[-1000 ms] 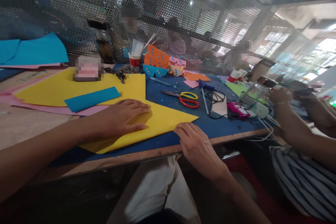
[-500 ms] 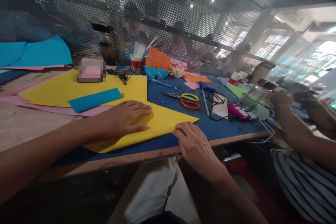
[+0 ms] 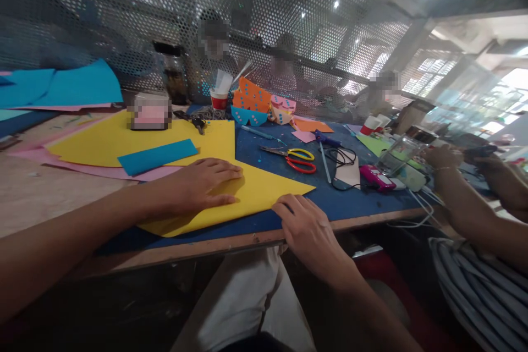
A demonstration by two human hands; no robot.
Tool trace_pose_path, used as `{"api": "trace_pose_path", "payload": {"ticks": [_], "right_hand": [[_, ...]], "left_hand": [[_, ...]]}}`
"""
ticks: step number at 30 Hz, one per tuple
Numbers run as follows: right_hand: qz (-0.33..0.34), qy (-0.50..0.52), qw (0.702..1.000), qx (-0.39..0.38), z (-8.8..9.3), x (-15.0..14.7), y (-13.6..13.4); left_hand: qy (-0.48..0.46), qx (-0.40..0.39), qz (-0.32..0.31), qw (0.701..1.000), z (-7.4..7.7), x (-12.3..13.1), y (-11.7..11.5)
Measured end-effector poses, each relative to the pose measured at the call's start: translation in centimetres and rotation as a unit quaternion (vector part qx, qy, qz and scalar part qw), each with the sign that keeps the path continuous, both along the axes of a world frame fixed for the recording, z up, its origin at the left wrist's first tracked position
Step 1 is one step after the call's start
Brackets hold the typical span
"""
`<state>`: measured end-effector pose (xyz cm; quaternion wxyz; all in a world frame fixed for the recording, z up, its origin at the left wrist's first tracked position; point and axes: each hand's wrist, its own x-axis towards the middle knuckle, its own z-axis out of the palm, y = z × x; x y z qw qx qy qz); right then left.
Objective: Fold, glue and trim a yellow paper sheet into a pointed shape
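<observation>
My left hand (image 3: 202, 184) lies flat, fingers stretched out, on a folded yellow paper sheet (image 3: 264, 190) that rests on the blue mat (image 3: 355, 198). My right hand (image 3: 307, 228) sits at the sheet's lower right edge near its pointed corner, fingers curled and pressing down on the fold. A larger yellow sheet (image 3: 103, 140) lies behind, with a blue paper strip (image 3: 157, 155) on it.
Scissors with yellow and red handles (image 3: 295, 158), a pen (image 3: 259, 133), a cable, a pink device (image 3: 375, 176), a red paper cup (image 3: 218, 100) and coloured paper crafts (image 3: 251, 102) lie beyond. A co-worker's arms (image 3: 466, 198) work at the right. Perforated metal screen behind; table edge (image 3: 231, 242) near me.
The view has drifted slightly, shifting everything a little to the right. Both hands stay on the folded yellow sheet in almost the same places.
</observation>
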<state>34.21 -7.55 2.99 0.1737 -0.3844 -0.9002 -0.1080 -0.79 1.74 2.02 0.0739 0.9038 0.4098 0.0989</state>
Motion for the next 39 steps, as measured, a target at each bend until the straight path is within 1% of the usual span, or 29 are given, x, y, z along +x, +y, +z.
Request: {"api": "trace_pose_path", "payload": {"ticks": [6,12,25,32,39], "right_hand": [[0.000,-0.011,1.000,-0.007,0.05,0.11,-0.11],[-0.006,-0.009,1.000,-0.007,-0.29,-0.17,-0.08],[-0.009,-0.024,1.000,0.014,-0.37,-0.52,-0.46],[0.000,-0.022,1.000,0.016,0.04,-0.60,-0.61],[0.022,0.006,1.000,0.005,-0.40,-0.67,-0.72]], "left_hand": [[-0.003,0.018,-0.012,1.000,-0.43,-0.33,0.23],[-0.004,0.013,-0.009,1.000,-0.39,-0.25,0.14],[-0.013,0.007,-0.016,1.000,-0.25,-0.27,0.13],[-0.013,0.001,-0.006,1.000,-0.09,-0.11,-0.01],[-0.017,-0.003,-0.007,1.000,-0.11,-0.08,0.04]]}}
